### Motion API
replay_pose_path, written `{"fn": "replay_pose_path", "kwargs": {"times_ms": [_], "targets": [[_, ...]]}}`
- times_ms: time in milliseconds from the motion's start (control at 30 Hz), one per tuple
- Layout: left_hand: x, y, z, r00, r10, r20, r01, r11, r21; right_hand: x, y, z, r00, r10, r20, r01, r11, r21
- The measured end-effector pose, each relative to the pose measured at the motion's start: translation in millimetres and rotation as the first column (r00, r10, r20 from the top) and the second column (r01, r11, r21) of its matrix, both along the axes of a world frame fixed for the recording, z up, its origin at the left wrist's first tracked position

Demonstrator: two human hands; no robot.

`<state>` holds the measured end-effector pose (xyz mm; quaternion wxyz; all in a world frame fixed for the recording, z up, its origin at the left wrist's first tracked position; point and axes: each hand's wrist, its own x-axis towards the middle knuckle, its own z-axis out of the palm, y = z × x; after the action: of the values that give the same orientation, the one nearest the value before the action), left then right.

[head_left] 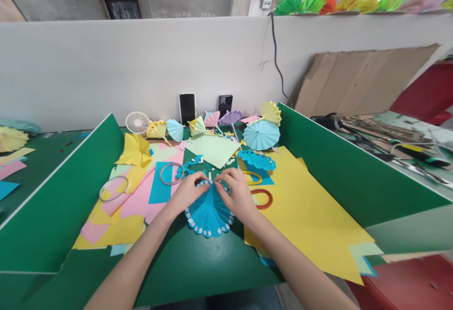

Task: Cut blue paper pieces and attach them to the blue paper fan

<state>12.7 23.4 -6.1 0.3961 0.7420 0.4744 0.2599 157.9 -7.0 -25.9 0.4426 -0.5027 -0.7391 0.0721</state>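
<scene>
Bare forearms (pixel 138 253) angle in from seven and five o'clock, left hand (pixel 193 189) and right hand (pixel 236 193) both pinching paper! Silver ring (pixel 171 184) at the left's ten; red loop (pixel 272 199) crowds the right's three. And the blue pleated disc (pixel 209 211), gripped at its twelve-o'clock rim, fans toward six.

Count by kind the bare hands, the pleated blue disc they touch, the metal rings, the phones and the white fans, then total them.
Hands: 2
Blue disc: 1
Rings: 2
Phones: 2
White fan: 1
Total: 8
</scene>
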Motion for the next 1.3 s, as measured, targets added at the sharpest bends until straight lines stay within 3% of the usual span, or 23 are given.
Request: {"fn": "replay_pose_path", "kwargs": {"times_ms": [267,900,1100,1300], "targets": [[2,-3,0.7,1.0,-0.027,0.012,0.027,1.0,-0.003,0,2,-4.4,0.998,0.01,0.062,-0.009,1.0,-0.029],[0,-3,4.3,0.996,-0.084,-0.001,0.084,0.996,0.009,2,2,5.6,0.975,0.098,-0.201,-0.151,0.952,-0.267],[0,-2,4.2,0.995,-0.096,0.021,0.096,0.995,-0.015,2,2,4.6,0.975,0.11,-0.192,-0.157,0.956,-0.249],[-2,1,3.0,0.997,-0.082,-0.006,0.082,0.996,-0.028,2,5,1.6,0.985,0.018,-0.172,-0.048,0.984,-0.171]]}}
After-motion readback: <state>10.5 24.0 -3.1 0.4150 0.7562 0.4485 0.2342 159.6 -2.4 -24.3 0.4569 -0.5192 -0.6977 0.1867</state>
